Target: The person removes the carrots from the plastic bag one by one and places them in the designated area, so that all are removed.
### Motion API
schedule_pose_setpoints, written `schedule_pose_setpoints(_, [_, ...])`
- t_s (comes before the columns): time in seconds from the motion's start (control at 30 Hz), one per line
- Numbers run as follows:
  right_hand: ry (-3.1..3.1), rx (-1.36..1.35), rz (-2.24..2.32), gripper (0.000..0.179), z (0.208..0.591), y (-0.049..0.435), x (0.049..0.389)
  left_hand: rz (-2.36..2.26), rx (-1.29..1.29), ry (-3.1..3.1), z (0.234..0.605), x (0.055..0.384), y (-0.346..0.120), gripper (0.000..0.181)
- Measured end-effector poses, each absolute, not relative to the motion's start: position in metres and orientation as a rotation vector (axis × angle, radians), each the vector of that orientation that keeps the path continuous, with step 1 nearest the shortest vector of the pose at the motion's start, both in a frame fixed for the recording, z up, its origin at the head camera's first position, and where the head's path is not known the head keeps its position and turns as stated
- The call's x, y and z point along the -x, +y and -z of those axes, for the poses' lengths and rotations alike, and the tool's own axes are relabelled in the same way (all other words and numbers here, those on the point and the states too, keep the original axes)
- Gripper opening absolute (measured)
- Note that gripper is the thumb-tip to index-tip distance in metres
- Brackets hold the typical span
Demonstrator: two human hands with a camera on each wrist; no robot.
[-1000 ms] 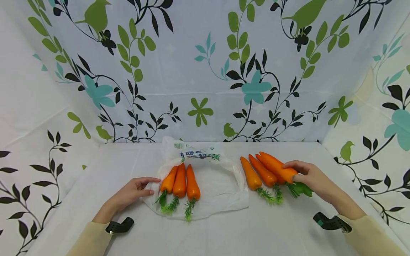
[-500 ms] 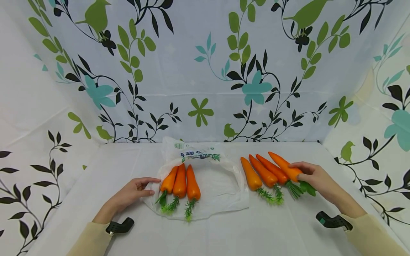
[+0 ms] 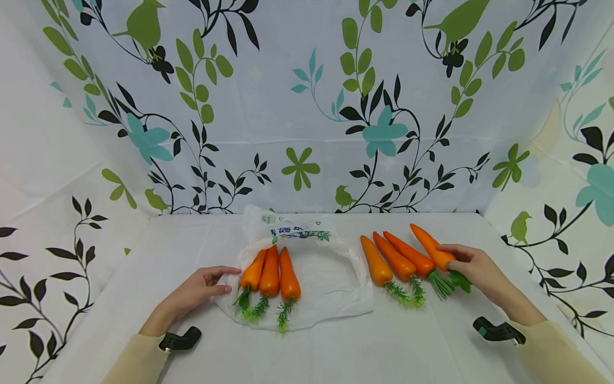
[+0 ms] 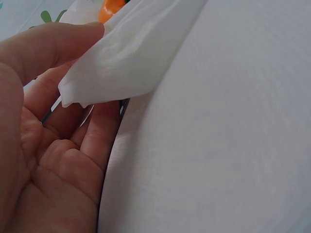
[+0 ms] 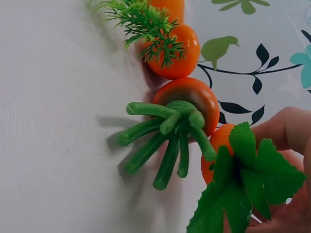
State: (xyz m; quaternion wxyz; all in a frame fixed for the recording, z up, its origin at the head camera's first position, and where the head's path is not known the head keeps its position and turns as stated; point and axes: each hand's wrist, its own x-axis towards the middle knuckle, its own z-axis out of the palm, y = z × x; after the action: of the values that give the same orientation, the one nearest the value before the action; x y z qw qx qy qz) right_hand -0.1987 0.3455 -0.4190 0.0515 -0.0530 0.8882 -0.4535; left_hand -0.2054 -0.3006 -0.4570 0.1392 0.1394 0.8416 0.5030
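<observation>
A white plastic bag (image 3: pixel 331 282) with blue and green print lies with its mouth gaping toward me. Three orange toy carrots (image 3: pixel 290 277) with green tops rest in its left part. My left hand (image 3: pixel 203 285) holds the bag's left edge; in the left wrist view the thumb (image 4: pixel 73 41) lies over the plastic and the fingers sit under it. To the right of the bag, three carrots (image 3: pixel 399 258) lie side by side. My right hand (image 3: pixel 472 264) grips another carrot (image 3: pixel 428 242) near its leafy end, its tip pointing away and left. In the right wrist view its broad leaves (image 5: pixel 252 179) partly cover the fingers.
A white cloth covers the table (image 3: pixel 307 357). Behind it hangs a curtain (image 3: pixel 259 112) printed with birds, leaves and flowers. Each wrist wears a black device (image 3: pixel 180 338).
My right hand has moved the carrot a little to the right, apart from its neighbour's tip, which now shows fully. The left hand and the bag stay where they were.
</observation>
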Motion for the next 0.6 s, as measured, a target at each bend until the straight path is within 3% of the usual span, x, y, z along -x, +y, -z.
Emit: schedule_pose_setpoints(0.6, [2.751, 0.169, 1.356, 0.049, 0.442, 0.345, 0.202, -1.446, -0.403, 2.436, 0.458, 0.204, -0.3, 0.041])
